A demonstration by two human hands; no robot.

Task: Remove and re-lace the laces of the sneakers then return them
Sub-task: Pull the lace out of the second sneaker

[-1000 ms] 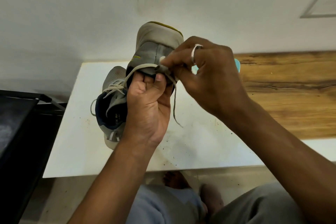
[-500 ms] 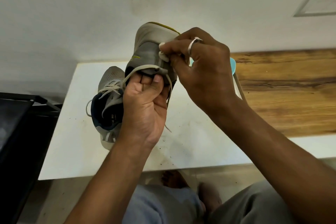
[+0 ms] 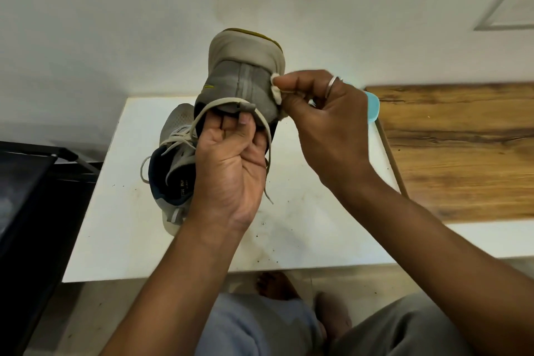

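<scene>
- Here, two grey sneakers are showing: one sneaker (image 3: 242, 78) is being held toe-up above the white table (image 3: 303, 228), and the second sneaker (image 3: 176, 159) is lying on it, partly hidden behind the left hand (image 3: 231, 170).
- The left hand is gripping the raised sneaker, fingers curled closed.
- The right hand (image 3: 323, 121) is pinching one lace (image 3: 276, 92) at the sneaker's side.
- A teal object (image 3: 372, 107) is peeking out behind the right hand.

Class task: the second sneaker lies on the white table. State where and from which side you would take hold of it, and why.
Probably take the second sneaker by its heel collar, coming from above on the near side: its dark opening faces up toward the camera and the heel end is bare, while the left hand and held sneaker crowd its right flank.
</scene>
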